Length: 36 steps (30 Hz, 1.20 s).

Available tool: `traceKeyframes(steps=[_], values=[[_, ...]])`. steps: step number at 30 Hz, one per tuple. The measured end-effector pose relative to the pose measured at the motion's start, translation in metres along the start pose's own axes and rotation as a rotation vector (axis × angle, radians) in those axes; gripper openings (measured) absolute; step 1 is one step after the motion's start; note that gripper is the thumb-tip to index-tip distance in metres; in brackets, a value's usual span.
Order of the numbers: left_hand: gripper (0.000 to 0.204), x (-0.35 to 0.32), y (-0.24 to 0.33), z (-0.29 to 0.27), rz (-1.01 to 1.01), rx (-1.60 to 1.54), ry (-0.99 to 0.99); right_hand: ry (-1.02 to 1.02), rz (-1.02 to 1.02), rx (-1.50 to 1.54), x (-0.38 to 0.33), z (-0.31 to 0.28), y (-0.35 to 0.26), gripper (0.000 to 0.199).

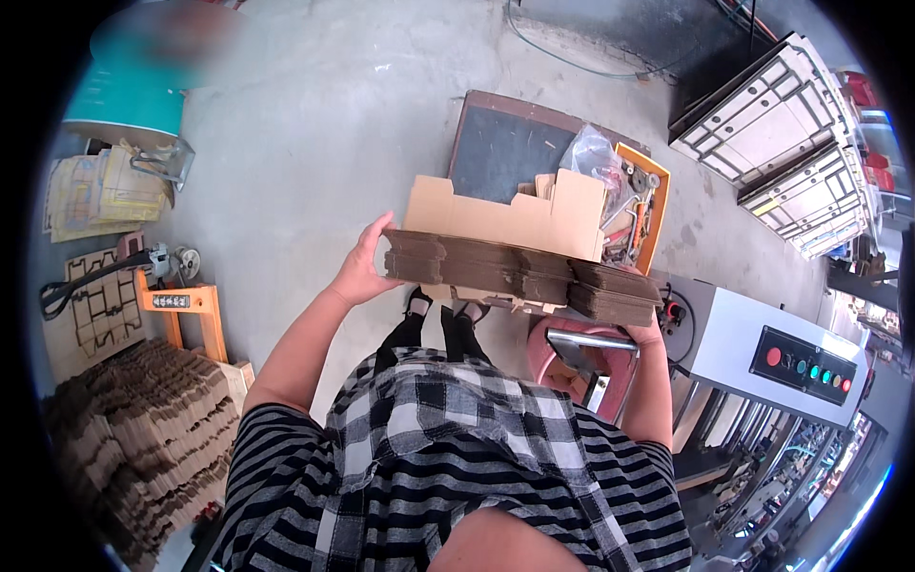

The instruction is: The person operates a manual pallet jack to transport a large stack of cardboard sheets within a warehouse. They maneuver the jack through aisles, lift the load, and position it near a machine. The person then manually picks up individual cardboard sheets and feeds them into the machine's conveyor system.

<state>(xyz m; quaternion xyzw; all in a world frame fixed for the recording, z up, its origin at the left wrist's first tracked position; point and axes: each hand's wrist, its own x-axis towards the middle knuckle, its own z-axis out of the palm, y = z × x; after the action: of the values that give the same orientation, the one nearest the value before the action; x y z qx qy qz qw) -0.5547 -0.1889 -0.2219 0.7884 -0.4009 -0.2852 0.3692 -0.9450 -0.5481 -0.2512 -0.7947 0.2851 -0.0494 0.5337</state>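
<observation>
My left hand (362, 272) is closed on the left end of a stack of flat cardboard blanks (519, 272), thumb on top and fingers curled under the edge. My right hand (648, 332) sits under the stack's right end; only a little of it shows below the cardboard, so I cannot tell how its grip is set. I see the stack held level in the air in front of my chest, above my legs and feet, its long edge running left to right and its right end dipping slightly. One loose blank (510, 217) stands up along the far edge of the stack.

Just below the right end is a pink stool (562, 357) with a metal frame, and close to the right of it a grey machine with a row of coloured buttons (805, 367). Beyond the stack lies a dark board (505, 148) and an orange tray of tools (640, 205). To the left the concrete floor (315, 143) lies open, well apart from a heap of cardboard pieces (143, 429) and an orange stand (186, 310) at the far left.
</observation>
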Motion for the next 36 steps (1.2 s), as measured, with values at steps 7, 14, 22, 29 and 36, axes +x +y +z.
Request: traceKeyframes(steps=[7,14,22,29,36], values=[[0.106,-0.002,0.034,-0.018,0.056,0.309,-0.111,0.009,0.002,-0.055,-0.01,-0.005,-0.027,0.089],[0.113,0.016,0.11,0.019,0.092,0.884,-0.217,-0.033,0.014,-0.07,-0.008,0.003,-0.027,0.108],[0.117,0.056,0.131,0.13,0.018,0.909,-0.287,-0.084,0.072,-0.259,-0.004,-0.005,-0.031,0.091],[0.11,0.056,0.129,0.135,0.035,0.836,-0.231,0.024,-0.001,-0.282,0.005,0.008,-0.05,0.088],[0.095,0.055,0.109,0.144,0.15,0.782,-0.198,0.005,-0.104,-0.53,-0.001,0.017,-0.012,0.065]])
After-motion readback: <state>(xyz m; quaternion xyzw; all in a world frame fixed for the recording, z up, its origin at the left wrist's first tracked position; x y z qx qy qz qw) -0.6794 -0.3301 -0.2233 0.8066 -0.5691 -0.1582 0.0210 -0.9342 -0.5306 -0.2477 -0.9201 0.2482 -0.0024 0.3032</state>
